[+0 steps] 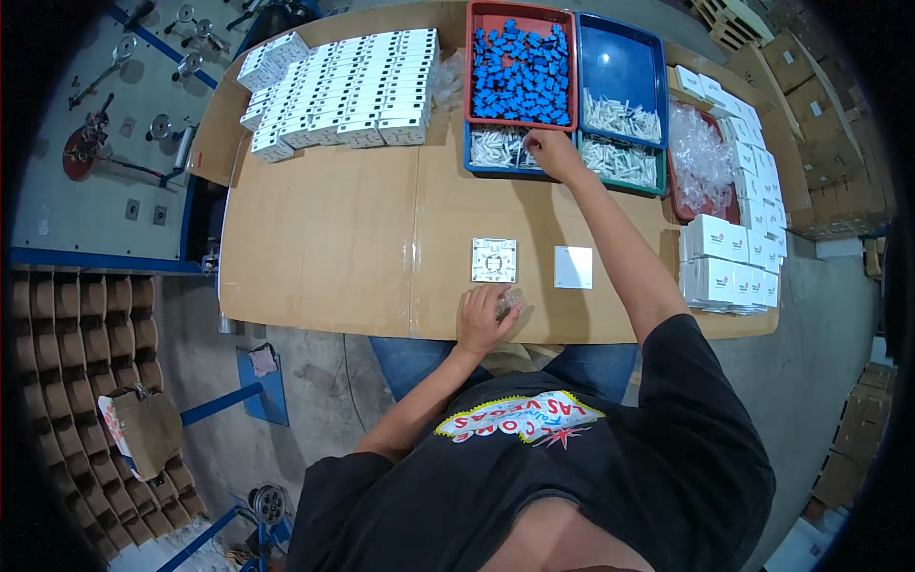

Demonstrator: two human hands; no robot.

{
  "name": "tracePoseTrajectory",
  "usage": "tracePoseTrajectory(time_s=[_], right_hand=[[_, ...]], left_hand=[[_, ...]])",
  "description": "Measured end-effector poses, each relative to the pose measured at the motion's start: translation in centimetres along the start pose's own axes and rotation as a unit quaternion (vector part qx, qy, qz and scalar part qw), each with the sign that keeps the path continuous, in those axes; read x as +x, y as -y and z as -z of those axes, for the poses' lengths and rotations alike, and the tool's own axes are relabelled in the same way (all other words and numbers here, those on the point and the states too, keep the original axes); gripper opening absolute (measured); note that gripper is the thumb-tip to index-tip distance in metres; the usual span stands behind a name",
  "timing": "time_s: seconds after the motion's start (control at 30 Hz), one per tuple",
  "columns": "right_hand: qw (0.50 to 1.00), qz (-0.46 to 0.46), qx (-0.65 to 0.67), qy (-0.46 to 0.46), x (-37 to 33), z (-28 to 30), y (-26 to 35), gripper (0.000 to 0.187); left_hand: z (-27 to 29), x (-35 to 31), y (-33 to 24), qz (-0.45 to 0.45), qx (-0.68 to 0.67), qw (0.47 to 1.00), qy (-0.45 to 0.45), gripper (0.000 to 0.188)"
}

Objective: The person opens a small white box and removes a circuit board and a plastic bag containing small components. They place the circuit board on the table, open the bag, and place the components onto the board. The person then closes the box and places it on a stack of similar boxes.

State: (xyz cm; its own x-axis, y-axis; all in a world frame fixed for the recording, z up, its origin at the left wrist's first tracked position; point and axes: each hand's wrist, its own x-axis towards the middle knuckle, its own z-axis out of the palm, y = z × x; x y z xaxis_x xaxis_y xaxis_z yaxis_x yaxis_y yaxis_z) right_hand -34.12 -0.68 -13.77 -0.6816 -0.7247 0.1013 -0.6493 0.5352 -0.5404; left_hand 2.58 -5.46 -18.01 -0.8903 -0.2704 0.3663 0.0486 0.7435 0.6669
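My left hand [484, 320] rests at the table's near edge, thumb and fingers curled round a small clear plastic bag [509, 304]. Just beyond it lies a square white switch or socket frame [494, 261], its inner side up. To the right of that is a flat, plain white square plate [573, 268]. My right arm stretches across the table, and my right hand [553, 155] dips its closed fingertips into a blue tray [505, 173] of small white and grey pieces. Whatever those fingertips hold is too small to make out.
A red tray [468, 67] of blue plastic pieces overlaps the tray under my right hand. Beside it stand a blue tray [620, 62] and a green tray [634, 189] with white pieces. White boxes [353, 86] fill the far left; more white boxes [729, 253] and plastic bags [701, 157] sit right.
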Motion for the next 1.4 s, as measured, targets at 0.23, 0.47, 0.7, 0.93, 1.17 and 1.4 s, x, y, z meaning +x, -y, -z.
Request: tracePoseTrajectory(time_s=[0.23,0.47,0.7,0.93,1.17,1.4], right_hand=[[0.998,-0.01,-0.057,0.037,-0.2,-1.2,0.1,0.024],[0.991,0.019,-0.065,0.112,-0.3,-1.8,0.1,0.026],[0.983,0.006,0.071,0.17,0.6,-2.0,-0.2,0.022],[0.971,-0.005,0.164,0.177,2.1,-3.5,-3.3,0.015],[0.974,-0.086,0.21,0.026,1.4,-2.5,-1.4,0.016],[0.979,-0.024,0.14,-0.144,0.3,-1.4,-3.2,0.015]], left_hand=[[-0.2,-0.1,0.2,-0.006,0.01,1.0,-0.013,0.037],[0.1,-0.1,-0.1,-0.011,0.008,1.0,-0.014,0.037],[0.0,-0.3,0.0,-0.006,0.011,1.0,-0.015,0.036],[-0.1,-0.1,-0.1,-0.012,0.002,1.0,-0.019,0.036],[0.5,-0.4,-0.1,-0.008,0.002,1.0,-0.022,0.036],[-0.1,-0.3,0.6,-0.008,-0.037,0.999,-0.039,0.039]])
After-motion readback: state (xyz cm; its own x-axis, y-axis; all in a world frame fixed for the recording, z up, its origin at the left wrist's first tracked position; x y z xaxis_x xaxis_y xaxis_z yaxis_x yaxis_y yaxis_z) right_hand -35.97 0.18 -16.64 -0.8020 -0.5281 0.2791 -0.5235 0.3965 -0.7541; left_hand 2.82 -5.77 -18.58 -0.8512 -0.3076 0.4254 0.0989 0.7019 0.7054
